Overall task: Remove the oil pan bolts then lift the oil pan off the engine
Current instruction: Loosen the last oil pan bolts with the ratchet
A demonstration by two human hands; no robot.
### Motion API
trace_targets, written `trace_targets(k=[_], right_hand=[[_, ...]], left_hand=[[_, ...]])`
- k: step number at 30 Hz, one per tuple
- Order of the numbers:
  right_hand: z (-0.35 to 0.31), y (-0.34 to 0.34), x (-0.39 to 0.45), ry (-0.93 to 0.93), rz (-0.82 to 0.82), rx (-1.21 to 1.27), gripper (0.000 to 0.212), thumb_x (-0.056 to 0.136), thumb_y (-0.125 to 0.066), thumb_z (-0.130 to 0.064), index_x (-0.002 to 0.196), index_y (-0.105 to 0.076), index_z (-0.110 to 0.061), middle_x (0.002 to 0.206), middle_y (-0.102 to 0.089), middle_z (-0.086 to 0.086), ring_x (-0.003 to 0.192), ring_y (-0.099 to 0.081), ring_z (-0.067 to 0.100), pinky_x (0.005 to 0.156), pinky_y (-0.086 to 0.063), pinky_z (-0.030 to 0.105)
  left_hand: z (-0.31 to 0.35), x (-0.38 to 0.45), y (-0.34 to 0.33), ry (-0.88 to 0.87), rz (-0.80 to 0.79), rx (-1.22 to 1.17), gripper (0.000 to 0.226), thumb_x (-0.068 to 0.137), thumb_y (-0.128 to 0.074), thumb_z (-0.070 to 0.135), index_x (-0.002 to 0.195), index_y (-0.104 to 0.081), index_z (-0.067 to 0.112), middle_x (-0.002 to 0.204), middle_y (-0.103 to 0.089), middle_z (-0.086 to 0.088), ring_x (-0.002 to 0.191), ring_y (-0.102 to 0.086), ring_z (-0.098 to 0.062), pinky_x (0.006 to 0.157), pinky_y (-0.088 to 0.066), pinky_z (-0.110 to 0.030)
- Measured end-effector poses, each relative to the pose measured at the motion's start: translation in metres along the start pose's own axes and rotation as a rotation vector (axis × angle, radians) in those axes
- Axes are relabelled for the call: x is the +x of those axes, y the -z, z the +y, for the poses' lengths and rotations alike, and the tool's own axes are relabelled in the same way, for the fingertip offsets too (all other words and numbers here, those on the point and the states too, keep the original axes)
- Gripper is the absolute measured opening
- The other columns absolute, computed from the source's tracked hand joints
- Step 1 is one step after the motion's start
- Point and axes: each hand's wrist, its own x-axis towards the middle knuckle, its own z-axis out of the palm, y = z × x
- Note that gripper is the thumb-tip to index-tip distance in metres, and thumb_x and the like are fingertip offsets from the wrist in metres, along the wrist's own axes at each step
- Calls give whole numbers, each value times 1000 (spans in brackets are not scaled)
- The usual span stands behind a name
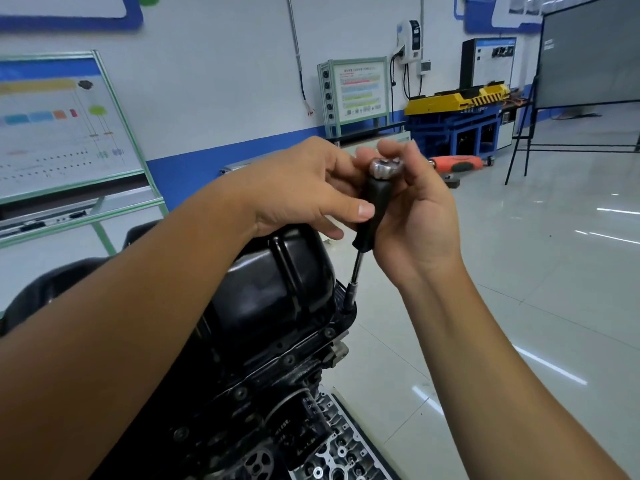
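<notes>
Head camera looked down along two bare forearms that reached forward and met above the far end of the engine point(277, 386). The left hand point(304, 188) came in from the left, wrist roughly level, its fingers and thumb curled round the black handle of the socket driver point(372, 206), the thumb lying across the grip. The right hand point(415, 209) rose from below with the palm turned toward the left, its fingers wrapped round the driver's chrome top end point(384, 168). Both hands were grasping the tool. The driver stood nearly upright, tilted slightly, and its thin shaft ran down to a socket point(350, 296) seated on the flange at the right edge of the oil pan point(277, 282). The oil pan was glossy black, ribbed and deep, and it sat on top of the upturned engine just under the left wrist. Several bolts point(288, 359) showed along the engine's near flange. An orange-handled tool point(457, 164) lay beyond the hands; I could not tell on what.
</notes>
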Motion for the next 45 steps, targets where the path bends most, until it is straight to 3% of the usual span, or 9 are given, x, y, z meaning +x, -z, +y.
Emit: trace_targets(k=[7,11,16,23,29,32,37,41,45], right_hand=[[6,2,-12,556,45,-697,17,93,-71,-8,108,-74,-1,104,-76,14,100,-75,24,89,-59,36],[8,-8,-5,227,55,-213,17,101,-61,-10,117,-62,-5,98,-73,15,94,-72,28,90,-60,45],[0,-6,2,52,44,-12,13,106,-53,-21,105,-61,-12,91,-74,13,91,-72,31,90,-59,48],[11,1,-18,660,66,-838,14,93,-71,-7,106,-74,-13,112,-75,12,109,-71,23,95,-56,35],[1,-12,-8,28,126,3,20,109,-48,-27,105,-61,-12,93,-77,11,92,-75,27,83,-62,43],[-2,-8,-11,58,68,-68,18,107,-51,-26,100,-63,-14,96,-77,9,95,-75,25,81,-61,42],[9,-1,-18,598,135,-704,14,92,-70,-9,104,-74,-15,112,-76,11,111,-71,23,94,-57,36],[3,-9,-8,109,133,-82,20,106,-55,-18,120,-63,-5,101,-77,12,105,-73,29,96,-59,42],[2,-13,-3,22,116,-99,21,106,-52,-25,98,-66,-10,93,-72,10,97,-70,28,98,-57,48]], left_hand=[[3,1,-4,-17,109,114,36,73,-84,25,105,-75,14,86,-78,-5,84,-78,-21,76,-63,-43],[3,6,-15,-44,192,-5,25,67,-82,6,87,-71,15,75,-69,-9,75,-73,-23,74,-64,-49],[3,0,-2,10,29,-10,36,78,-80,15,112,-74,22,89,-78,0,84,-75,-16,85,-63,-48],[3,1,-3,36,131,94,30,73,-85,18,101,-77,12,90,-79,-8,87,-78,-23,77,-63,-40],[6,-1,-10,59,76,15,33,81,-84,11,112,-74,11,100,-79,-11,96,-77,-28,85,-63,-50],[5,-3,-4,58,44,54,23,88,-79,10,110,-74,15,95,-80,-4,91,-78,-20,79,-65,-45],[8,-4,-1,50,64,91,22,86,-82,19,106,-75,16,91,-80,-2,89,-78,-19,76,-63,-36],[7,-1,-7,76,115,50,27,80,-86,14,103,-72,10,80,-76,0,84,-78,-20,82,-64,-46],[6,1,-13,51,129,-9,37,78,-86,5,107,-68,19,92,-77,-10,85,-77,-30,72,-65,-49]])
